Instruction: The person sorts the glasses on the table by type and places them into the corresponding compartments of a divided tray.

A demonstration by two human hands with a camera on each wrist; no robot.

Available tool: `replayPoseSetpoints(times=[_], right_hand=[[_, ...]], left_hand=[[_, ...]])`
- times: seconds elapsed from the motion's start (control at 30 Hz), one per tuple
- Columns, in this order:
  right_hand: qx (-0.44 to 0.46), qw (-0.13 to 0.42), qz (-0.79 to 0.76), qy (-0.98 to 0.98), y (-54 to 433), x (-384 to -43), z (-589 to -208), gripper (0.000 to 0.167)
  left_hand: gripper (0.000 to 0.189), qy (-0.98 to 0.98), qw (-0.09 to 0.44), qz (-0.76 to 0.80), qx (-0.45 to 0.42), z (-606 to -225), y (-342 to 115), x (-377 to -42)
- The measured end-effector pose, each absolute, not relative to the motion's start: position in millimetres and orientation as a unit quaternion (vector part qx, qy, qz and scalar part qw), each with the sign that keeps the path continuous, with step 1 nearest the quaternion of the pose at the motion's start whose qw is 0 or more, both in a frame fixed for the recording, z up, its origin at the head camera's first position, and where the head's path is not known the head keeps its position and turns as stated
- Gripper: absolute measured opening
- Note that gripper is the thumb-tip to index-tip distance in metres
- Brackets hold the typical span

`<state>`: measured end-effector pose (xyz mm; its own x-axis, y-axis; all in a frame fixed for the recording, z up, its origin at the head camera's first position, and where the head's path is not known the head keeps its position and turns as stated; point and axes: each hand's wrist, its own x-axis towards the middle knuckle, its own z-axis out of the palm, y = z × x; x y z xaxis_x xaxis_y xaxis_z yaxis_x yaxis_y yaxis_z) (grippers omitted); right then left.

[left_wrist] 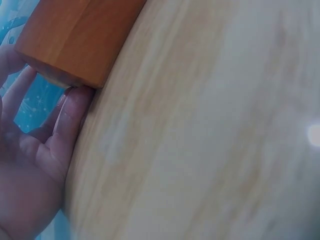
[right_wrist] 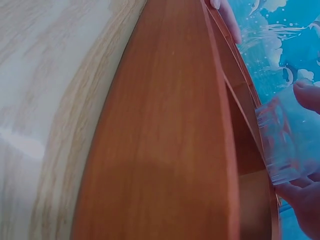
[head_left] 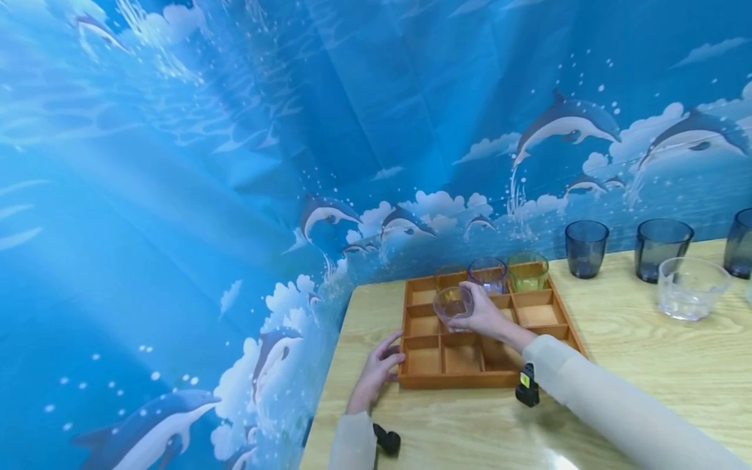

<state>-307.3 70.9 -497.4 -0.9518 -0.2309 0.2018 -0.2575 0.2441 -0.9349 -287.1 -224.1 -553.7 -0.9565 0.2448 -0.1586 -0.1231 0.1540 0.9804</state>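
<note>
My right hand (head_left: 486, 316) grips a clear glass (head_left: 451, 311) by its sides above the left part of a wooden compartment tray (head_left: 452, 380). In the right wrist view the same glass (right_wrist: 285, 142) is held between thumb and fingers beyond the tray's wall (right_wrist: 155, 125). My left hand (head_left: 378, 371) rests its fingers against the tray's left side, and the left wrist view shows those fingers (left_wrist: 72, 112) touching a tray corner (left_wrist: 80, 45). Along the tray's back row stand an amber glass (head_left: 444, 277), a blue-tinted glass (head_left: 486, 282) and a green glass (head_left: 529, 277).
Right of the tray, a dark blue glass (head_left: 586, 249), another dark glass (head_left: 660, 251) and a clear faceted glass (head_left: 690, 297) stand on the light wooden table (head_left: 646, 359). More glasses are cut off at the right edge. A dolphin-print backdrop (head_left: 382, 130) hangs behind and left.
</note>
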Motion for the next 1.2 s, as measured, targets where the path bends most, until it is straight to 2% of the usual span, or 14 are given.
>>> replayPoseSetpoints(times=[0.13,0.37,0.5,1.2], right_hand=[[0.166,0.018,0.587,-0.792,72,-309,-498,0.092],[0.163,-0.018,0.604,-0.780,73,-306,-497,0.091],[0.155,-0.020,0.603,-0.782,73,-304,-497,0.090],[0.157,0.032,0.564,-0.810,90,-293,-487,0.080]], left_hand=[[0.050,0.748,0.143,0.647,0.037,-554,-224,-288],[0.050,0.746,0.142,0.649,0.043,-555,-225,-288],[0.050,0.748,0.142,0.647,0.040,-554,-224,-287],[0.052,0.750,0.134,0.645,0.058,-554,-224,-285]])
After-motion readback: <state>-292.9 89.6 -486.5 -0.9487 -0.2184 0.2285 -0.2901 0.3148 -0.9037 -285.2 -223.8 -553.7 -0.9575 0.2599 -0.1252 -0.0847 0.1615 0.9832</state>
